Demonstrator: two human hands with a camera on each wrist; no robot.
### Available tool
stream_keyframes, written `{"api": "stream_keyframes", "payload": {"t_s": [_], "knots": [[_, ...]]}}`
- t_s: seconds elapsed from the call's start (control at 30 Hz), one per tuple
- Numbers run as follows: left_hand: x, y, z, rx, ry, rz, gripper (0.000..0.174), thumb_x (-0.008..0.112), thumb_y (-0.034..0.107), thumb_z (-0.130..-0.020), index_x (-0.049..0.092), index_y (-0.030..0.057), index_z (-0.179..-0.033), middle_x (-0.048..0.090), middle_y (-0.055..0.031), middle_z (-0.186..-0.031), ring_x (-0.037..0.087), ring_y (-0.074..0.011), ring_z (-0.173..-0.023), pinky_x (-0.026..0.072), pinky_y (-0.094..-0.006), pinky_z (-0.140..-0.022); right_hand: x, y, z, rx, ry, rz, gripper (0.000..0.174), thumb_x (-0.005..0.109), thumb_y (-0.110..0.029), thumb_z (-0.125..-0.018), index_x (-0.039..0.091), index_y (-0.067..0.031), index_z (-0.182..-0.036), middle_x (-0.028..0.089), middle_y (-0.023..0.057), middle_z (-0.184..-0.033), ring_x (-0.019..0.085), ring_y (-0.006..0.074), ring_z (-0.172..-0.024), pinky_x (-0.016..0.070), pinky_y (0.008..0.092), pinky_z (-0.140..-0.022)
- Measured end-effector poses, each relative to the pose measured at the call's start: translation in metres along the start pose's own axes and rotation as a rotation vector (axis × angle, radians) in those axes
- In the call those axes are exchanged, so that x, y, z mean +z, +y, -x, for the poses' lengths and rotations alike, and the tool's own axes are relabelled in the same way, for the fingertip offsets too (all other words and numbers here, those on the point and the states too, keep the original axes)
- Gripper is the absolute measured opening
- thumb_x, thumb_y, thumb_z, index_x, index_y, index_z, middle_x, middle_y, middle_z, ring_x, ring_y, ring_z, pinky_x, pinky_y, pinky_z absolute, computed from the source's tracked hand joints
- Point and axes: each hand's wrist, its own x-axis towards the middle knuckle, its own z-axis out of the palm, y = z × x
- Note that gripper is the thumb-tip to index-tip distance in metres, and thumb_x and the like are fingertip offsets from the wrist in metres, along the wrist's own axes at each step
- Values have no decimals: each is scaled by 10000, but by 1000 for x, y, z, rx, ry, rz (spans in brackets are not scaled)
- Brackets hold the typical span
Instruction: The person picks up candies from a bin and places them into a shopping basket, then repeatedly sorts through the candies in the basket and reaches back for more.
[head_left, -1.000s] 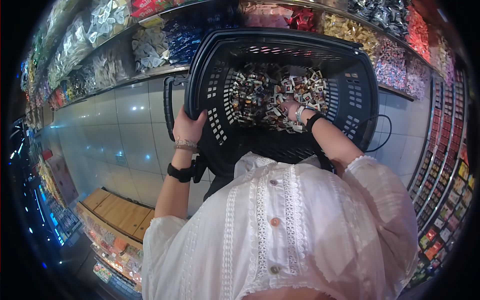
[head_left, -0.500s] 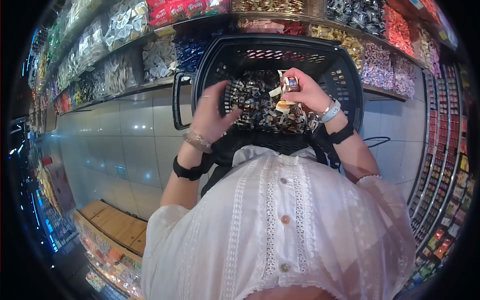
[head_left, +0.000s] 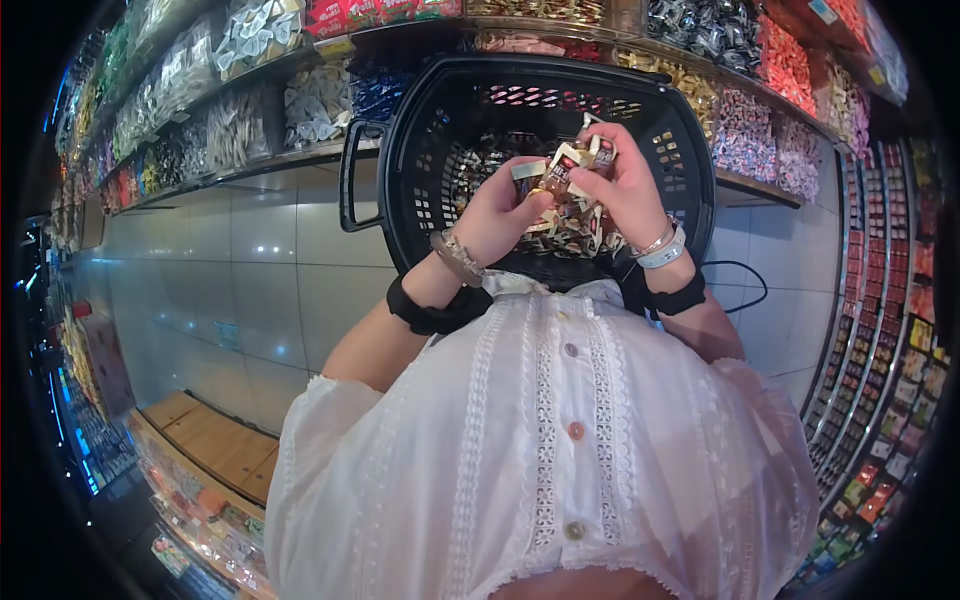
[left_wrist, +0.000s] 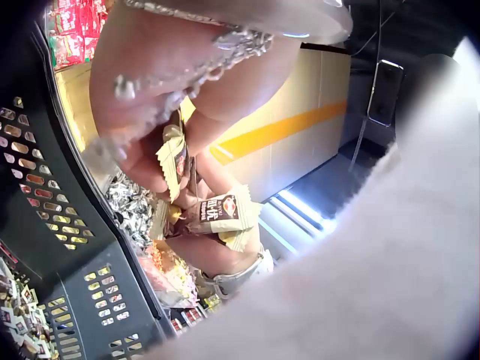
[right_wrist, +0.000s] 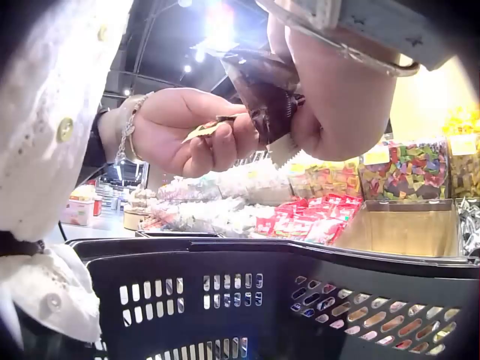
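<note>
Over the black shopping basket [head_left: 470,78], both hands are raised close together. My left hand [head_left: 492,215] pinches a small candy in a cream-and-brown wrapper [left_wrist: 174,161] between thumb and fingers. My right hand [head_left: 630,190] holds several similar wrapped candies [head_left: 572,168]; one printed wrapper [left_wrist: 225,213] shows clearly in the left wrist view, and a dark brown one [right_wrist: 271,112] sticks out in the right wrist view. Below the hands, a pile of small wrapped candies [head_left: 545,240] lies in the basket, partly hidden by them.
Shelves of bagged and loose sweets, with red packets [head_left: 385,12] among them, run behind the basket. The basket's handle [head_left: 350,175] hangs out at its left. Tiled floor [head_left: 250,250] lies at the left, near a wooden-topped display [head_left: 215,435]. Racks of small packets [head_left: 865,330] stand at the right.
My right hand has come up out of the candy pile holding candies. My left hand has let go of the basket rim, moved right beside it, and now pinches a candy.
</note>
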Motion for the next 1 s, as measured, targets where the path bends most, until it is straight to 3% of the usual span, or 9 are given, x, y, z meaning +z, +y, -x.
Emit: {"api": "stream_keyframes", "payload": {"t_s": [0.2,0.37,0.5,0.63,0.73,0.8,0.83,0.9,1.0], "knots": [[4,4,6,49,24,59,323,479,41,-820,370,0,-1121,503,-65,-1023,516,-118,-896,430,-254,-784,-11,-7,5,13,36,-31,357,603,1,-715,419,-41,-1018,487,1,-894,500,55,-781,437,196,-682],[1,5,5,61,166,45,298,466,19,-816,386,0,-1102,516,-60,-997,513,-112,-893,433,-245,-765,-5,-17,22,-49,38,-9,372,581,23,-715,406,-55,-1034,473,2,-902,490,50,-799,440,191,-681],[6,0,4,88,159,7,288,451,3,-815,388,5,-1096,509,-54,-993,500,-98,-899,420,-238,-776,9,-18,37,58,-172,72,364,545,16,-735,368,-63,-1043,452,6,-910,469,34,-765,418,168,-626],[16,3,9,75,88,140,259,438,-27,-806,394,27,-1056,502,-47,-949,496,-96,-889,426,-230,-754,12,-10,40,87,-198,133,340,527,23,-733,363,-47,-1023,447,7,-876,460,25,-743,404,171,-613],[12,11,13,-51,78,225,251,459,-2,-807,395,33,-1047,499,-39,-946,495,-87,-867,427,-231,-730,13,-5,39,10,-197,200,334,519,30,-720,375,-43,-1013,456,10,-861,462,29,-726,401,171,-607],[10,11,13,-178,95,453,269,524,37,-786,406,35,-1028,502,-30,-928,491,-77,-856,427,-224,-709,12,-5,39,-22,-202,243,335,520,32,-714,384,-44,-1010,461,13,-862,463,32,-725,401,173,-606],[10,9,13,-177,92,453,269,524,37,-786,406,35,-1028,502,-30,-928,491,-77,-856,427,-224,-709,11,-6,40,2,-213,306,336,519,34,-709,392,-46,-1010,471,20,-874,468,36,-735,402,177,-609],[10,1,13,23,-40,174,304,585,72,-755,421,34,-1008,507,-26,-917,493,-70,-836,427,-215,-695,12,-6,40,25,-225,370,338,518,36,-704,400,-48,-1009,481,26,-886,473,40,-745,402,181,-612],[8,-3,11,42,50,59,316,612,82,-738,431,27,-991,518,-27,-899,502,-70,-808,427,-210,-685,17,-6,40,-5,-222,409,380,541,35,-700,404,-49,-1044,491,42,-931,489,47,-766,412,188,-636]]}}
